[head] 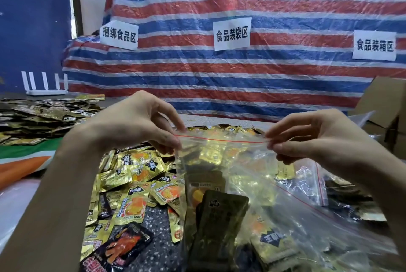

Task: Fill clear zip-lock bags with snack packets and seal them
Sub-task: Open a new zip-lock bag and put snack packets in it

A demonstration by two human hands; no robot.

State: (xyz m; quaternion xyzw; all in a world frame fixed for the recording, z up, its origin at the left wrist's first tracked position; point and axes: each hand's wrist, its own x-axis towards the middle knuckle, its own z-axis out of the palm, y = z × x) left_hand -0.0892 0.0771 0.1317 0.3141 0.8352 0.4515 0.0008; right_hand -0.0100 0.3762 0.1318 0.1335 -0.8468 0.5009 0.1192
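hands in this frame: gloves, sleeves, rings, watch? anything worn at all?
Nothing worn that shows. The left hand and right hand are bare: no gloves, no rings visible. The left forearm and right forearm are uncovered to the frame edge, with no sleeve, watch or band.

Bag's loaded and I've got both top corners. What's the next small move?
Probably press the red zip strip shut, sliding the left hand toward the right hand: both pinch its ends, and snack packets sit inside the zip-lock bag.

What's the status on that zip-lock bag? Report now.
Pinching zip strip: left hand at its left end, right hand at its right end. Clear zip-lock bag held up, snack packets inside; seal unclear. Nothing blocking.
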